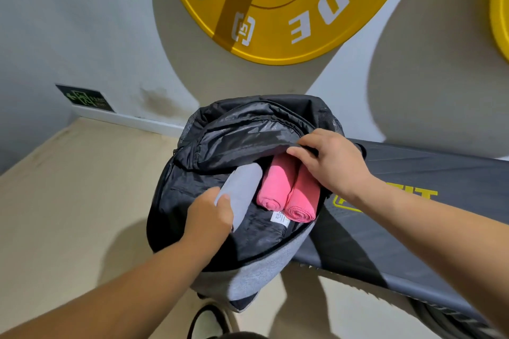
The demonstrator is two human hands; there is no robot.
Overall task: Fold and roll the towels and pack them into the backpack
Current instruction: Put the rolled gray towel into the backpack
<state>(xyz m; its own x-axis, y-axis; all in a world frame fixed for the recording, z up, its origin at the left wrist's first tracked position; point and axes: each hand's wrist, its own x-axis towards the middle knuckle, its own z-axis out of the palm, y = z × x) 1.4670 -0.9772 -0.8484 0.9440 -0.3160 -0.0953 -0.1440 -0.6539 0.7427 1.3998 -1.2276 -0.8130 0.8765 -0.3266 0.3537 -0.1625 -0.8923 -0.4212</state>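
A black and grey backpack [256,275] lies open on the end of a dark bench. Two rolled pink towels [289,192] lie side by side inside it, at the right of the opening. A rolled pale grey towel [243,187] sits to their left, partly inside the bag. My left hand [210,217] grips the near end of the grey towel. My right hand [330,162] holds the black upper flap [242,140] of the backpack, pinching its edge just above the pink rolls. A white label [279,219] shows on the lining.
The dark padded bench [413,201] with yellow lettering runs off to the right. Large yellow weight plates [289,8] hang on the white wall behind. Beige floor [68,201] spreads to the left. A shoe [209,322] shows at the bottom edge.
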